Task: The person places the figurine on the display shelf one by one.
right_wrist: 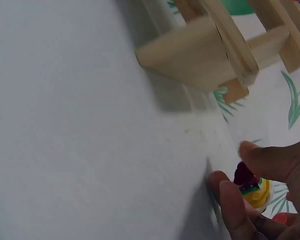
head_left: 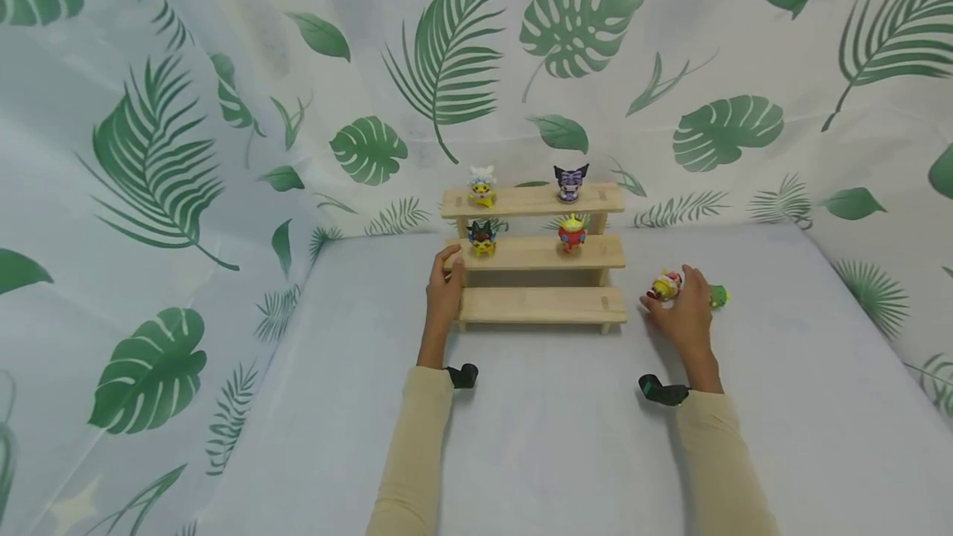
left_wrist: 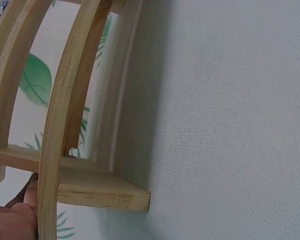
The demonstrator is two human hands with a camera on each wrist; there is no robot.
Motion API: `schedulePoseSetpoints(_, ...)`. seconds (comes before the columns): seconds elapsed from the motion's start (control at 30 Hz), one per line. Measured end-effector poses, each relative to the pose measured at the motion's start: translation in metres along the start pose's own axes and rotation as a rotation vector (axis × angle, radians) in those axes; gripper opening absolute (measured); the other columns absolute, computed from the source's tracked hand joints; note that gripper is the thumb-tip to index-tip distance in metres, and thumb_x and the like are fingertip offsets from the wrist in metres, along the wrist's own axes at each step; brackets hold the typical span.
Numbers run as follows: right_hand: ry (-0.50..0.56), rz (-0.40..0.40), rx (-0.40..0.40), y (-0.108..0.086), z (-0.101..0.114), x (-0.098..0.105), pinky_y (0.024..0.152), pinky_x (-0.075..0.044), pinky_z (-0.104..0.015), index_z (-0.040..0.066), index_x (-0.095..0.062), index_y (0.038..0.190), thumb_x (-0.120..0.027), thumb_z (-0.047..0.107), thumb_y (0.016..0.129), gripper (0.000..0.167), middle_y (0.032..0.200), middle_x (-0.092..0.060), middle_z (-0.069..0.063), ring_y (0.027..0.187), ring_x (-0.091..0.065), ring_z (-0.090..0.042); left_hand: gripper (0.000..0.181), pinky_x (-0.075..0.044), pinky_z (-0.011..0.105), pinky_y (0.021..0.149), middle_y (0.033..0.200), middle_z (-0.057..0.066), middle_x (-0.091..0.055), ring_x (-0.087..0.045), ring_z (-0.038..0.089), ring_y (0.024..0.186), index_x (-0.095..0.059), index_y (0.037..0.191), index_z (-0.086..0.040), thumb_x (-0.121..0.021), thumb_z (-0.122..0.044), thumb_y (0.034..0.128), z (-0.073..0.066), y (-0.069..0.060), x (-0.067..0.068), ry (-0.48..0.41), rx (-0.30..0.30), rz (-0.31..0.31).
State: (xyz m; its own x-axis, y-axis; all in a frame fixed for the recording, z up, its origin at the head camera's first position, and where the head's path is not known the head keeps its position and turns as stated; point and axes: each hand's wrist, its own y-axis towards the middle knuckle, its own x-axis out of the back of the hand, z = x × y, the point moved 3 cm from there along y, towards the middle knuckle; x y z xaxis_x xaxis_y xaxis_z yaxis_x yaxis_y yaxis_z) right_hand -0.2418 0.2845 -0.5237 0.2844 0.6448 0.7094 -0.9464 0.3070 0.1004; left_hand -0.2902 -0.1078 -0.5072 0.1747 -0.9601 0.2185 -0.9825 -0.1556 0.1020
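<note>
A three-tier wooden display shelf [head_left: 536, 305] stands on the table, and my left hand [head_left: 444, 292] grips its left end by the middle tier. In the left wrist view, part of that hand [left_wrist: 15, 220] shows behind a shelf board. My right hand [head_left: 681, 321], right of the shelf, pinches a small yellow and red figurine [head_left: 665, 284] between thumb and fingers. The right wrist view shows this figurine [right_wrist: 260, 192] partly hidden by the fingers. A green figurine [head_left: 718, 296] lies just right of the same hand, partly covered by it.
A white-hatted yellow figurine [head_left: 481, 187] and a purple-black figurine [head_left: 571, 184] stand on the top tier. The middle tier bears a black-eared yellow figurine [head_left: 481, 239] and a red one with a yellow top [head_left: 572, 234]. Leaf-patterned cloth [head_left: 462, 64] rises behind the white table [head_left: 551, 420].
</note>
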Motion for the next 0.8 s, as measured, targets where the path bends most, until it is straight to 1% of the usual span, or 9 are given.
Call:
schedulePoseSetpoints(0.07, -0.036, 0.062, 0.006, 0.007, -0.003, 0.0, 0.115, -0.017, -0.061, -0.012, -0.012, 0.15, -0.072, 0.017, 0.087, 0.092, 0.153, -0.015, -0.038, 0.144, -0.015, -0.051, 0.033, -0.047, 0.043, 0.094, 0.125, 0.006, -0.06, -0.059, 0.021, 0.106, -0.053, 0.134, -0.033, -0.047, -0.041, 0.1025, 0.001, 0.0, 0.0, 0.013, -0.006, -0.008)
schedulePoseSetpoints(0.2, -0.068, 0.151, -0.002, 0.016, -0.004, 0.001, 0.113, -0.019, -0.062, -0.013, -0.01, 0.15, -0.071, 0.017, 0.087, 0.093, 0.149, -0.018, -0.041, 0.14, -0.02, -0.055, 0.033, -0.048, 0.042, 0.092, 0.124, 0.006, -0.061, -0.059, 0.02, 0.103, -0.052, 0.134, -0.034, -0.046, -0.042, 0.1026, 0.002, 0.0, -0.001, 0.019, -0.007, -0.016)
schedulePoseSetpoints(0.3, -0.106, 0.205, 0.021, 0.022, -0.006, 0.003, 0.111, -0.022, -0.064, -0.015, -0.01, 0.149, -0.071, 0.021, 0.087, 0.094, 0.146, -0.022, -0.044, 0.136, -0.024, -0.057, 0.033, -0.048, 0.042, 0.091, 0.124, 0.006, -0.061, -0.059, 0.021, 0.102, -0.053, 0.134, -0.035, -0.047, -0.044, 0.1021, 0.001, 0.0, -0.002, 0.006, -0.01, -0.008)
schedulePoseSetpoints(0.4, -0.156, 0.255, 0.054, 0.026, -0.007, 0.005, 0.107, -0.026, -0.065, -0.018, -0.015, 0.147, -0.071, 0.026, 0.088, 0.093, 0.141, -0.027, -0.045, 0.131, -0.03, -0.056, 0.034, -0.048, 0.041, 0.089, 0.123, 0.006, -0.062, -0.06, 0.022, 0.102, -0.053, 0.134, -0.036, -0.047, -0.045, 0.1018, 0.0, -0.001, -0.001, 0.007, -0.012, -0.003)
schedulePoseSetpoints(0.47, -0.171, 0.272, 0.079, 0.028, -0.007, 0.006, 0.106, -0.029, -0.066, -0.019, -0.02, 0.145, -0.071, 0.027, 0.088, 0.089, 0.138, -0.032, -0.045, 0.127, -0.034, -0.056, 0.033, -0.049, 0.04, 0.087, 0.119, 0.006, -0.062, -0.06, 0.023, 0.102, -0.052, 0.133, -0.036, -0.047, -0.045, 0.102, -0.001, -0.001, -0.001, 0.011, -0.012, -0.003)
schedulePoseSetpoints(0.53, -0.164, 0.278, 0.091, 0.029, -0.007, 0.006, 0.105, -0.03, -0.065, -0.019, -0.025, 0.143, -0.072, 0.027, 0.087, 0.086, 0.136, -0.035, -0.044, 0.125, -0.037, -0.054, 0.032, -0.049, 0.039, 0.085, 0.116, 0.006, -0.063, -0.061, 0.024, 0.101, -0.052, 0.133, -0.037, -0.046, -0.044, 0.1021, -0.001, 0.0, 0.0, 0.011, -0.01, -0.007)
schedulePoseSetpoints(0.63, -0.156, 0.254, 0.111, 0.029, -0.009, 0.006, 0.104, -0.031, -0.064, -0.018, -0.031, 0.141, -0.074, 0.028, 0.086, 0.084, 0.134, -0.037, -0.043, 0.124, -0.038, -0.053, 0.032, -0.048, 0.038, 0.084, 0.114, 0.006, -0.063, -0.061, 0.025, 0.101, -0.052, 0.133, -0.037, -0.046, -0.045, 0.1019, 0.0, 0.0, 0.0, 0.005, -0.008, -0.005)
schedulePoseSetpoints(0.8, -0.163, 0.194, 0.124, 0.027, -0.014, 0.002, 0.102, -0.033, -0.063, -0.015, -0.039, 0.138, -0.077, 0.035, 0.083, 0.083, 0.135, -0.039, -0.041, 0.125, -0.038, -0.052, 0.033, -0.049, 0.039, 0.085, 0.119, 0.005, -0.064, -0.062, 0.023, 0.102, -0.052, 0.133, -0.037, -0.047, -0.046, 0.1013, 0.0, 0.0, 0.0, 0.002, -0.006, 0.004)
